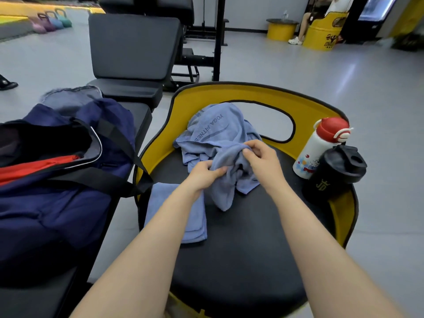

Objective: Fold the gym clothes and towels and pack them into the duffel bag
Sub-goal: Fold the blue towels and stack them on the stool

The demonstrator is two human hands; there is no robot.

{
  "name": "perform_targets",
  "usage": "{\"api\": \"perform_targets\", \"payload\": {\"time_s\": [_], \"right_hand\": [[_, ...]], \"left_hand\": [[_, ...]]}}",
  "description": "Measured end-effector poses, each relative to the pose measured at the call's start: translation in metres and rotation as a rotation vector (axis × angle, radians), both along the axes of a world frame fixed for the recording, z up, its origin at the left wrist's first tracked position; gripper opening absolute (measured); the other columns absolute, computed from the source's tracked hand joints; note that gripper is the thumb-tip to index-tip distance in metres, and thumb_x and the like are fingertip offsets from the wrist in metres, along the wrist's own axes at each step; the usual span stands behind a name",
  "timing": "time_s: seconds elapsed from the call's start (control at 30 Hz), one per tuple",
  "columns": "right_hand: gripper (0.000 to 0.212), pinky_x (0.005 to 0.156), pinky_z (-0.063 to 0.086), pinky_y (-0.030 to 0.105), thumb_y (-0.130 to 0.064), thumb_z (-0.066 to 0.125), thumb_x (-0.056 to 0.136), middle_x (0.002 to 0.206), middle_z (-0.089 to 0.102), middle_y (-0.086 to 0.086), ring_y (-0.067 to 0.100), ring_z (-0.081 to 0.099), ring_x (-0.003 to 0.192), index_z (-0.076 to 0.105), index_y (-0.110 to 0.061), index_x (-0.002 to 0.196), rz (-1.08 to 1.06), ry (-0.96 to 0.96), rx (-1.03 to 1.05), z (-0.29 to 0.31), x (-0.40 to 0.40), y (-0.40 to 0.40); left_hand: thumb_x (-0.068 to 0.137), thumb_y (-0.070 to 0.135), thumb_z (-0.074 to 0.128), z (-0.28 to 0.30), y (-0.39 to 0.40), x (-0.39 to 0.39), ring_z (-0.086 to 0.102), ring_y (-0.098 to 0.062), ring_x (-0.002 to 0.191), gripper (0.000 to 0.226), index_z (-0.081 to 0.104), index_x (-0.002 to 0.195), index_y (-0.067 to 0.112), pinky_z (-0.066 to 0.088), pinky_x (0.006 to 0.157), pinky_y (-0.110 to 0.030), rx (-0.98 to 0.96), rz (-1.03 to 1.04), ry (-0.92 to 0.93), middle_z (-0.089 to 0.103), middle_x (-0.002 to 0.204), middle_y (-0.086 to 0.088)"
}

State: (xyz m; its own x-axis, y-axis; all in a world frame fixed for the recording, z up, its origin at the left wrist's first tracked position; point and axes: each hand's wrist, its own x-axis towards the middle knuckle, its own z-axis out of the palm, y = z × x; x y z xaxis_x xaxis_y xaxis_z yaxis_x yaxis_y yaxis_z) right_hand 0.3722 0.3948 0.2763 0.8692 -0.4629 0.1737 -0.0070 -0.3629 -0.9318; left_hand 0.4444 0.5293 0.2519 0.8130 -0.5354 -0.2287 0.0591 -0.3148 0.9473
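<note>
A folded blue towel [179, 214] lies near-left on the black seat [241, 249], long axis near to far. Beyond it, the left hand [204, 173] and right hand [261, 157] both pinch a crumpled blue towel [220, 138] printed "YOGA FITNESS". Right, a black shaker [335, 173] reads "JD". Left, the navy duffel bag [57, 180] gapes open.

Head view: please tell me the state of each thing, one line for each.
Crumpled blue towel: unfolded, bunched on the seat, held by both hands.
Folded blue towel: folded flat, at the seat's left edge.
Duffel bag: open, something red inside.
White bottle: upright, red cap closed.
Black shaker: upright, lid on.
Left hand: grips the crumpled towel.
Right hand: pinches the same towel.
</note>
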Motion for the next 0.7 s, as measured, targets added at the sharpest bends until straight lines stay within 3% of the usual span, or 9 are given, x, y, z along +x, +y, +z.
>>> {"api": "perform_targets", "payload": {"time_s": [0.07, 0.13, 0.23, 0.3, 0.4, 0.47, 0.53, 0.7], "right_hand": [[0.012, 0.067, 0.044, 0.019, -0.01, 0.05, 0.096, 0.083, 0.063, 0.003, 0.014, 0.056, 0.08, 0.062, -0.011, 0.092, 0.017, 0.053, 0.021, 0.006, -0.004, -0.003], [0.017, 0.066, 0.041, 0.022, -0.02, 0.054, 0.095, 0.083, 0.06, 0.005, 0.014, 0.052, 0.079, 0.063, -0.006, 0.094, 0.043, 0.099, 0.04, 0.012, -0.008, -0.003], [0.026, 0.06, 0.043, 0.014, -0.038, 0.065, 0.088, 0.08, 0.062, -0.001, 0.006, 0.056, 0.072, 0.066, -0.012, 0.09, 0.074, 0.112, 0.081, 0.02, -0.012, 0.002], [0.025, 0.053, 0.04, 0.01, -0.035, 0.07, 0.085, 0.074, 0.062, -0.002, -0.001, 0.056, 0.061, 0.064, -0.012, 0.084, 0.075, 0.133, 0.052, 0.026, -0.014, 0.004], [0.028, 0.055, 0.038, 0.017, -0.027, 0.072, 0.085, 0.067, 0.059, 0.005, 0.007, 0.052, 0.057, 0.063, -0.002, 0.079, 0.113, 0.129, 0.002, 0.035, -0.023, 0.003], [0.009, 0.059, 0.043, 0.013, -0.021, 0.072, 0.084, 0.074, 0.065, -0.006, 0.0, 0.059, 0.063, 0.066, -0.016, 0.087, 0.189, 0.13, 0.012, 0.042, -0.03, 0.002], [0.018, 0.062, 0.045, 0.007, -0.017, 0.074, 0.082, 0.081, 0.066, -0.015, -0.008, 0.061, 0.07, 0.063, -0.025, 0.093, 0.245, 0.128, -0.035, 0.044, -0.035, 0.002], [0.015, 0.062, 0.047, 0.015, -0.013, 0.072, 0.083, 0.084, 0.07, 0.011, 0.011, 0.062, 0.075, 0.069, -0.004, 0.094, 0.135, 0.052, -0.095, 0.055, -0.042, 0.006]], "left_hand": [[0.091, 0.02, 0.062, 0.012, -0.001, -0.003, 0.055, -0.01, 0.081, 0.017, 0.061, 0.102, 0.007, 0.043, 0.061, -0.012, -0.048, 0.065, -0.064, 0.061, 0.089, -0.001], [0.089, 0.017, 0.064, 0.023, -0.001, -0.005, 0.057, -0.012, 0.087, 0.023, 0.06, 0.111, 0.009, 0.045, 0.07, -0.018, -0.093, 0.095, -0.129, 0.062, 0.099, -0.002], [0.088, 0.012, 0.063, 0.04, 0.0, -0.013, 0.057, -0.009, 0.094, 0.025, 0.059, 0.113, 0.016, 0.046, 0.078, -0.018, -0.126, 0.022, -0.227, 0.062, 0.105, 0.003], [0.088, 0.008, 0.063, 0.049, 0.003, -0.017, 0.055, -0.007, 0.097, 0.028, 0.059, 0.115, 0.016, 0.044, 0.079, -0.012, -0.119, -0.043, -0.298, 0.061, 0.107, 0.005], [0.087, 0.003, 0.062, 0.058, 0.009, -0.021, 0.055, -0.006, 0.098, 0.032, 0.058, 0.116, 0.017, 0.044, 0.078, -0.006, -0.136, -0.088, -0.328, 0.06, 0.106, 0.006], [0.086, -0.001, 0.061, 0.064, 0.015, -0.023, 0.059, -0.009, 0.094, 0.037, 0.058, 0.116, 0.02, 0.049, 0.079, -0.012, -0.186, -0.112, -0.281, 0.062, 0.103, 0.003], [0.086, -0.004, 0.059, 0.07, 0.02, -0.026, 0.063, -0.01, 0.091, 0.04, 0.058, 0.117, 0.021, 0.053, 0.078, -0.017, -0.237, -0.125, -0.262, 0.064, 0.104, -0.004], [0.086, 0.004, 0.064, 0.082, 0.027, -0.033, 0.064, -0.013, 0.095, 0.038, 0.056, 0.118, 0.024, 0.052, 0.078, -0.018, -0.314, -0.041, -0.315, 0.066, 0.104, -0.007]]}}
